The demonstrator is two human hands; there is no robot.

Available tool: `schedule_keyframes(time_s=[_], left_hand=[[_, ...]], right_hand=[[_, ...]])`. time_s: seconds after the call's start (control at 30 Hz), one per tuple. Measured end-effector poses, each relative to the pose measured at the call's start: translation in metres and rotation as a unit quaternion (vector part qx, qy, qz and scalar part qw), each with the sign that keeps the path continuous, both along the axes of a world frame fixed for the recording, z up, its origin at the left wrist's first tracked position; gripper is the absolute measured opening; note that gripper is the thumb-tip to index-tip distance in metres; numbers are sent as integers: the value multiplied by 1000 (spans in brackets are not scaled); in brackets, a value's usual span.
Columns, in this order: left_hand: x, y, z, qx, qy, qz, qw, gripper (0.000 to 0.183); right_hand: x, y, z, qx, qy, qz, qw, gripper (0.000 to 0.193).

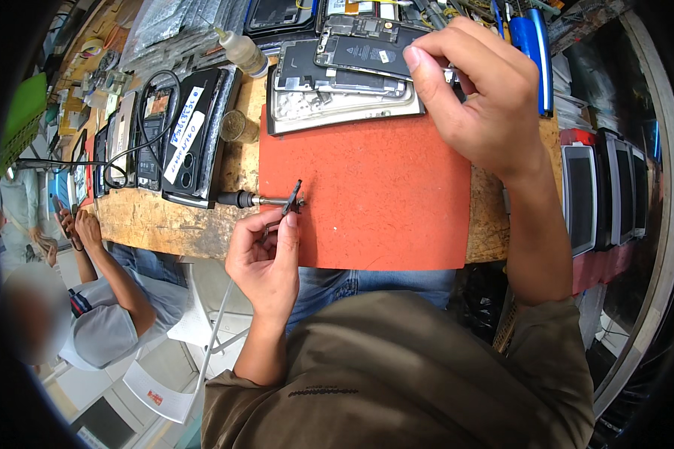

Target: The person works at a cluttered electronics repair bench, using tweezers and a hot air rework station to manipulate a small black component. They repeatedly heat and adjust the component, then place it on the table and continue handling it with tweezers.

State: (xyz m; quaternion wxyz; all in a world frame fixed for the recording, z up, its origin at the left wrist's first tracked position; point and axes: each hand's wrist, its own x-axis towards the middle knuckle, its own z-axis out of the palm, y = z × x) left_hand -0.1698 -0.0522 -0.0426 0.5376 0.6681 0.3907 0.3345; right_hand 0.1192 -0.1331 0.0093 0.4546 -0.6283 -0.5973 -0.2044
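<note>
1. Nearest to us is the wearer's brown shirt (419, 367), on the near side of the orange mat (397, 194).
2. We see a small dark part (293, 197) raised above the mat's left side: slim, black and narrow, seen almost edge-on. Its finer details are too small for us to read.
3. We count one of these parts, one black-handled tool (236, 198) reaching in over the mat's left edge, one bottle (245, 55) with a needle tip and one round jar (234, 126), both beyond the mat's left edge. At the mat's far edge we count two opened phones (371, 56), overlapping above one white tray (344, 110).
4. The left hand (266, 254), at the mat's near left corner, pinches the dark part between thumb and fingers, pointing away from the body.
5. The right hand (490, 90) hangs over the mat's far right corner, wrist raised, fingers curled toward the thumb. Something thin shows at its fingertips; whether it is gripped, we cannot tell.
</note>
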Motion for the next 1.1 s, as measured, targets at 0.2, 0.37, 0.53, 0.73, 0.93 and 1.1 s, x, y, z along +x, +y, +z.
schedule_keyframes(time_s=[0.2, 0.37, 0.53, 0.73, 0.93, 1.1], left_hand=[[2, -3, 1, 80, 3, -2, 997, 13], [7, -1, 13, 366, 104, -151, 913, 23], [13, 4, 19, 427, 138, -230, 863, 31], [10, 3, 22, 479, 192, -289, 806, 33], [10, 3, 20, 445, 148, -223, 855, 27], [4, -3, 22, 202, 126, -130, 963, 16]], right_hand=[[-2, -1, -1, -25, 5, -21, 999, 7], [0, 2, -3, -38, 2, -47, 998, 11], [1, 1, -5, -54, 13, -48, 997, 13], [4, 2, -9, -50, 7, -44, 998, 14], [4, 2, -11, -58, -4, -47, 997, 14], [2, 1, -12, -68, -10, -48, 996, 13]])
